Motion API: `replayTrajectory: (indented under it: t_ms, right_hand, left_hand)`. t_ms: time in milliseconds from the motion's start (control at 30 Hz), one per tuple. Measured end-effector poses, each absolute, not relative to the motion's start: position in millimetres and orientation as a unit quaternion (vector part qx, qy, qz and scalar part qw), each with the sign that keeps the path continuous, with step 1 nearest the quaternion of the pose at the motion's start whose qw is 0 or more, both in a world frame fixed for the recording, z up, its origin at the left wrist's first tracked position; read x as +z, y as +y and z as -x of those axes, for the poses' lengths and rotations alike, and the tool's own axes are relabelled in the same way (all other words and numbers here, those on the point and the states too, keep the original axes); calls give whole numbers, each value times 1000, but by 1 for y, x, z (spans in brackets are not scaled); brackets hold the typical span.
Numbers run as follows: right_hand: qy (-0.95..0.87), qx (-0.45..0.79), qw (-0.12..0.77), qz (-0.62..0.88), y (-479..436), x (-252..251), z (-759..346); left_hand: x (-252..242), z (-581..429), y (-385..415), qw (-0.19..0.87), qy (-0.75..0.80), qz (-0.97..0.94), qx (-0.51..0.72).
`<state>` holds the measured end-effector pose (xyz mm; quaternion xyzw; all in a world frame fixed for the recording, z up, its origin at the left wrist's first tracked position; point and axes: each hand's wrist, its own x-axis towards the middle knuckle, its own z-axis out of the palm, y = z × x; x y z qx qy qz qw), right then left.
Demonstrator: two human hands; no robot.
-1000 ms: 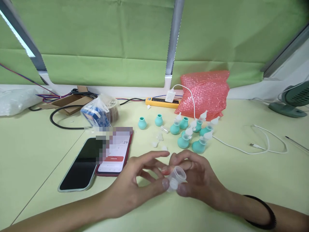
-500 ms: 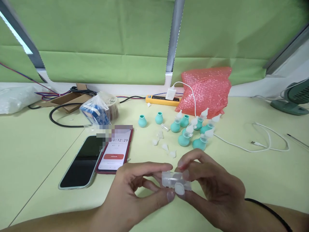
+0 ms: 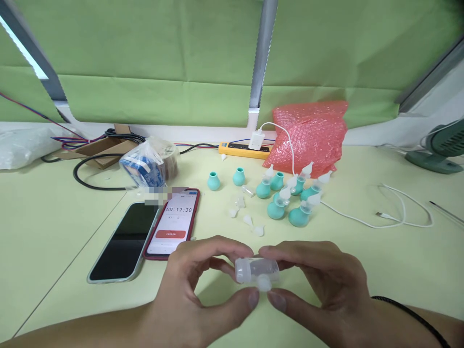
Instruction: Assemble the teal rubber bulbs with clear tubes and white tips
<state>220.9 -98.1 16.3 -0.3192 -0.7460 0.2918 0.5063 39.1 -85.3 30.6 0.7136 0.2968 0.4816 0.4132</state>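
Observation:
A small clear plastic piece point(image 3: 256, 271), a short tube with a side stub, is pinched between both hands just above the table. My left hand point(image 3: 195, 290) grips its left end with thumb and forefinger. My right hand point(image 3: 319, 290) pinches its right end the same way. Beyond the hands stand several teal rubber bulbs point(image 3: 286, 198), some with clear nozzles fitted, and two bare bulbs point(image 3: 213, 181) further left. Small loose clear parts point(image 3: 250, 222) lie between the bulbs and my hands.
Two phones point(image 3: 145, 232) lie at the left, one showing a timer. A pink bubble-wrap bag point(image 3: 308, 137), a yellow power strip point(image 3: 244, 151), a white cable point(image 3: 391, 212), a plastic bag with tape rolls point(image 3: 150, 166) and a fan point(image 3: 440, 150) sit further back.
The clear piece has been turned from tilted to lying level between both hands, and both hands have drawn slightly nearer to me. The timer has counted up.

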Motion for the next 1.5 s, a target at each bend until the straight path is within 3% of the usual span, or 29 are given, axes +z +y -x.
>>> replayTrajectory:
  t_ms: [1200, 1500]
  right_hand:
    - [-748, 278, 522, 300, -91, 17, -216]
    - [-766, 285, 503, 282, -90, 20, -220]
  left_hand:
    - [30, -41, -85, 339, 329, -736, 485]
    - [32, -40, -84, 389, 315, -721, 478]
